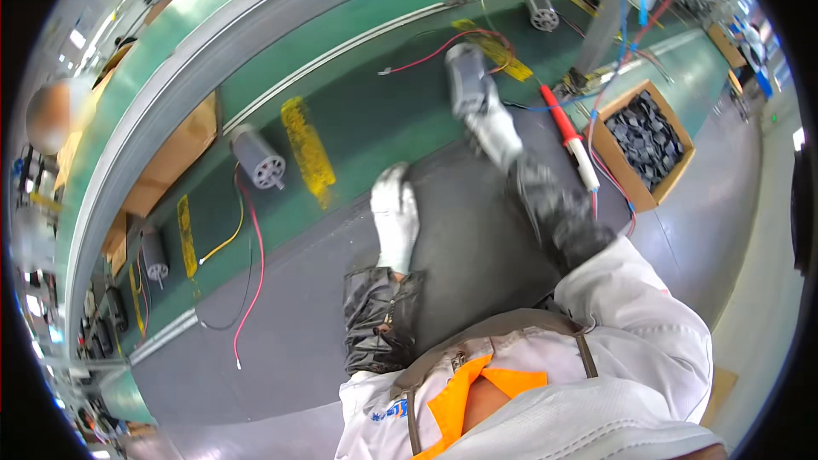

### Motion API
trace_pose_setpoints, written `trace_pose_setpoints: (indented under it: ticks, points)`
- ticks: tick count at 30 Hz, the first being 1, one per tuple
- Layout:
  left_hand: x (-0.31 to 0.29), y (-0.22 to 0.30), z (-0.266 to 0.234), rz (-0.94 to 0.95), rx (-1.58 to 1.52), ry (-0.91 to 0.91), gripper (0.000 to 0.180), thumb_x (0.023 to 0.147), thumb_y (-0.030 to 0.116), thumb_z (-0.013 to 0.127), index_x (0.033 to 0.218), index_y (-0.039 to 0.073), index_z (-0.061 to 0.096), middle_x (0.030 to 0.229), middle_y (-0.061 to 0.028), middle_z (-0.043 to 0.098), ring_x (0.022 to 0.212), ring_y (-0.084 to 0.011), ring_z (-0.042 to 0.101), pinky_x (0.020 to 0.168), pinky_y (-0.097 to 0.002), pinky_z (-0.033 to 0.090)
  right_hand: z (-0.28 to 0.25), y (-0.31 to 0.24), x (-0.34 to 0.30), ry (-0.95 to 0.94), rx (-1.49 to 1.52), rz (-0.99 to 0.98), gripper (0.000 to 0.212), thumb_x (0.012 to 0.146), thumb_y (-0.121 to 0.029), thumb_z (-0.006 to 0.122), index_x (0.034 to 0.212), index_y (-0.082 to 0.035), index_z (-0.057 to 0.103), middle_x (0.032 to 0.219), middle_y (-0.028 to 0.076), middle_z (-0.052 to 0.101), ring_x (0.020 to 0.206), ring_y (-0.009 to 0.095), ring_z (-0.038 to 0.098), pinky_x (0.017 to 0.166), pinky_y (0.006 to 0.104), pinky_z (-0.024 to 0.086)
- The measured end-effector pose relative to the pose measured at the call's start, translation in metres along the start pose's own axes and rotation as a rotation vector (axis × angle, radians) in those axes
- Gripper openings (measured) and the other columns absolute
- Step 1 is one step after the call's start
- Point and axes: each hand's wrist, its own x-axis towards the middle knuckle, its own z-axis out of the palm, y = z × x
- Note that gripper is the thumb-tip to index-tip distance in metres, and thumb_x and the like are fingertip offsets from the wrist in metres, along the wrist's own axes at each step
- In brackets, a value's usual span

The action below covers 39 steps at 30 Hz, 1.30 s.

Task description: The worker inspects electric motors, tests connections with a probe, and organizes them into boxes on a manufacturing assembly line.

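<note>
Motor in handling, gripped by right hand.
Left hand is loosely extended, empty; steady hold seems needed.

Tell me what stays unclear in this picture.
All in the head view:
1. The right hand's exact hold on the raised gray motor: blurred, some fingers hidden by the motor.
2. The left hand's palm: hidden by its own back.
3. Whatever lies beneath the top black pieces: covered by them.
4. The brown cardboard at left: partly behind the gray rail.
</note>
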Motion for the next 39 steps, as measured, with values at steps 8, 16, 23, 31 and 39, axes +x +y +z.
trace_pose_setpoints:
  ticks: [8, 16, 23, 31, 39]
  points:
    - [-0.014, 0.046, -0.029, -0.459, -0.758, -0.050, 0.050, 0.109, 0.031, 0.045, 0.149, 0.001, 0.040, 0.138, -0.0194, 0.055, 0.124, -0.0276, 0.056, 0.106, -0.0386, 0.046, -0.032, -0.032, -0.228, -0.879, -0.022, 0.363, 0.081, 0.099, -0.014, 0.055, 0.164, -0.033, 0.009, 0.097, 0.003, 0.067, 0.070, 0.009, 0.061, 0.069, 0.0273, 0.055]
    - [-0.060, 0.068, -0.060, -0.459, -0.608, -0.080, 0.041, 0.109, 0.025, 0.038, 0.132, -0.005, 0.053, 0.123, -0.0199, 0.064, 0.107, -0.0246, 0.066, 0.094, -0.0349, 0.053, -0.179, -0.064, -0.175, -0.436, -0.346, -0.350, 0.036, 0.097, -0.028, 0.066, 0.126, -0.005, 0.068, 0.092, 0.005, 0.071, 0.075, 0.010, 0.063, 0.072, 0.0269, 0.054]
    - [-0.046, 0.087, -0.042, -0.556, -0.551, -0.150, 0.039, 0.108, 0.026, 0.047, 0.130, -0.004, 0.057, 0.119, -0.0144, 0.064, 0.106, -0.0203, 0.062, 0.095, -0.0313, 0.048, -0.328, -0.030, -0.066, 0.323, -0.850, 0.064, 0.034, 0.092, -0.011, 0.067, 0.126, -0.009, 0.069, 0.107, 0.011, 0.074, 0.080, 0.015, 0.067, 0.077, 0.0280, 0.054]
    - [-0.027, 0.090, -0.026, -0.328, -0.279, -0.241, 0.031, 0.104, 0.015, 0.049, 0.129, 0.001, 0.062, 0.125, -0.0163, 0.062, 0.118, -0.0304, 0.059, 0.102, -0.0395, 0.045, -0.332, 0.015, -0.026, 0.220, -1.425, -0.194, 0.027, 0.084, -0.011, 0.069, 0.110, -0.008, 0.073, 0.094, 0.020, 0.071, 0.091, 0.037, 0.070, 0.083, 0.0461, 0.054]
    - [-0.025, 0.091, -0.022, -0.265, -0.192, -0.250, 0.027, 0.104, 0.012, 0.048, 0.125, 0.001, 0.062, 0.124, -0.0162, 0.062, 0.116, -0.0327, 0.059, 0.101, -0.0408, 0.046, -0.345, -0.009, -0.053, 0.505, -0.416, -0.073, 0.025, 0.093, -0.008, 0.071, 0.117, -0.002, 0.073, 0.093, 0.002, 0.075, 0.075, 0.007, 0.066, 0.070, 0.0207, 0.053]
